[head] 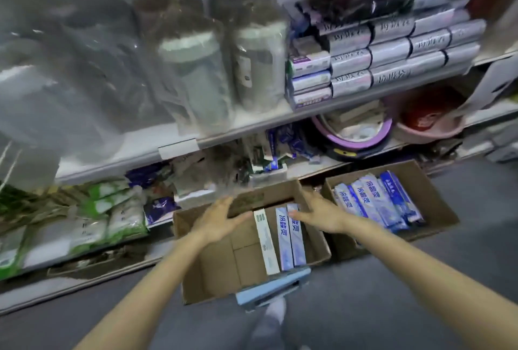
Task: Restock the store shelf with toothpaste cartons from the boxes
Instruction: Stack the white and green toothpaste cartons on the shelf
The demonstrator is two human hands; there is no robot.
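Observation:
An open cardboard box (213, 274) stands on the floor below me, holding three toothpaste cartons: a white one (266, 243) and two pale blue ones (291, 237). My left hand (221, 219) hovers over the box's far left part, fingers straight and spread, holding nothing. My right hand (316, 209) reaches in from the right, fingers extended, its thumb tip at the top of the blue cartons. A second box (437, 190) to the right holds several blue and white cartons (375, 201). Stacked toothpaste cartons (389, 52) fill the upper shelf at the right.
White metal shelves (252, 128) run across the view. Bagged bottles (252, 69) stand on the upper shelf, green and white packs (112, 209) on the lowest. Plastic basins (361, 134) sit at the right. A light blue carton (274, 288) lies by the box's near edge, above my foot (276, 312).

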